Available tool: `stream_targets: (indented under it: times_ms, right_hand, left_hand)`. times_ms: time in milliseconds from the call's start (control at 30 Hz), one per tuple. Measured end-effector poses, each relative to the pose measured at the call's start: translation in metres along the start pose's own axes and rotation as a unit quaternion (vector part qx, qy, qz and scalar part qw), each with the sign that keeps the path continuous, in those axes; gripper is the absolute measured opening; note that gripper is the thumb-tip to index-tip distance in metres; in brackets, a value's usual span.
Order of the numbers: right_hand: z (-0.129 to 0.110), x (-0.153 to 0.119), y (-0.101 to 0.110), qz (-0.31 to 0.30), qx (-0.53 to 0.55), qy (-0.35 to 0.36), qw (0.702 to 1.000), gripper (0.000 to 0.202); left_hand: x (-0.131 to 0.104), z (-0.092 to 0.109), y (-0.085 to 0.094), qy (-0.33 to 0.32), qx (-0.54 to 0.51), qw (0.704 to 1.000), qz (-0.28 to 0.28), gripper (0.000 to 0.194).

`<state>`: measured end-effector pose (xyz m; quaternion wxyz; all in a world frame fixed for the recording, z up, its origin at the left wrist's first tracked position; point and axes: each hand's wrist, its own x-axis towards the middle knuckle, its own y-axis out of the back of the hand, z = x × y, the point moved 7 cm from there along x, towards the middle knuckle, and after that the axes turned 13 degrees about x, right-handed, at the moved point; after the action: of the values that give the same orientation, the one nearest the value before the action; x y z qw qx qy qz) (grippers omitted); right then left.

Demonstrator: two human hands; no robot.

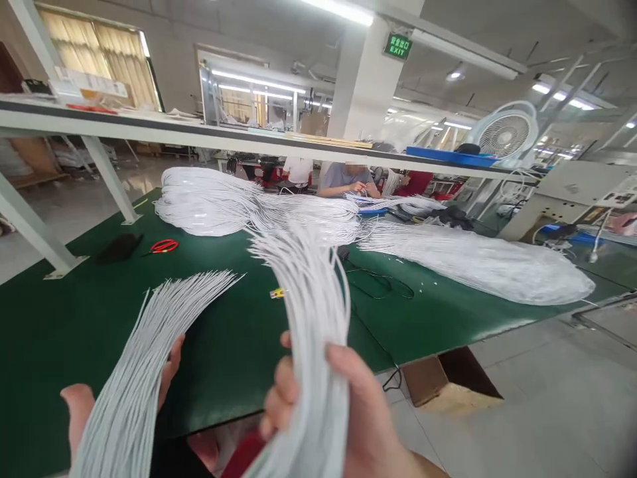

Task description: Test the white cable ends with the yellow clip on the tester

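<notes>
In my left hand rests a bundle of thin white wires, the thumb on its left side and fingertips on its right. Its upper ends fan out to the right over the green table. My right hand grips a second, thicker bundle of white wires, fingers and thumb wrapped round it. That bundle stands nearly upright, loose ends spreading at the top and slightly blurred. The two bundles are apart. Both lower parts run out of the bottom of the view.
Large heaps of white wire lie across the green table, another pile at right. Red-handled scissors, a yellow item and a black cable lie there. A cardboard box stands on the floor. A co-worker sits opposite.
</notes>
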<state>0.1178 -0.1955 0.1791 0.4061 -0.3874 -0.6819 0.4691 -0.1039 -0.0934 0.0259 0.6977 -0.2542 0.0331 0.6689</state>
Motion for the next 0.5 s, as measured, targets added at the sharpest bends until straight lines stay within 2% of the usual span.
stream_targets:
  times_ms: [33, 100, 133, 167, 233, 367, 500]
  right_hand:
    - [-0.019, -0.014, -0.001, 0.003, -0.016, 0.029, 0.999, 0.039]
    - [-0.058, -0.041, 0.009, 0.06, -0.068, 0.092, 0.992, 0.042]
    - [-0.079, -0.053, 0.017, 0.099, -0.09, 0.128, 0.983, 0.042]
    - [-0.101, -0.065, 0.026, 0.135, -0.112, 0.165, 0.971, 0.042]
    - [-0.146, -0.084, 0.046, 0.202, -0.153, 0.223, 0.941, 0.041]
    - [-0.233, -0.113, 0.085, 0.34, -0.196, 0.317, 0.863, 0.045]
    - [-0.298, -0.121, 0.11, 0.415, -0.225, 0.364, 0.803, 0.046]
  left_hand:
    - [0.015, 0.004, -0.01, -0.009, 0.006, 1.0, -0.007, 0.1]
    - [0.045, 0.018, -0.034, -0.044, -0.011, 0.999, -0.021, 0.089]
    - [0.058, 0.028, -0.053, -0.07, -0.03, 0.995, -0.065, 0.083]
    - [0.069, 0.039, -0.069, -0.098, -0.047, 0.99, -0.085, 0.08]
    - [0.09, 0.056, -0.107, -0.105, -0.029, 0.984, -0.14, 0.079]
    - [0.115, 0.105, -0.178, -0.175, -0.02, 0.967, -0.184, 0.08]
    - [0.139, 0.143, -0.247, -0.195, 0.02, 0.953, -0.232, 0.074]
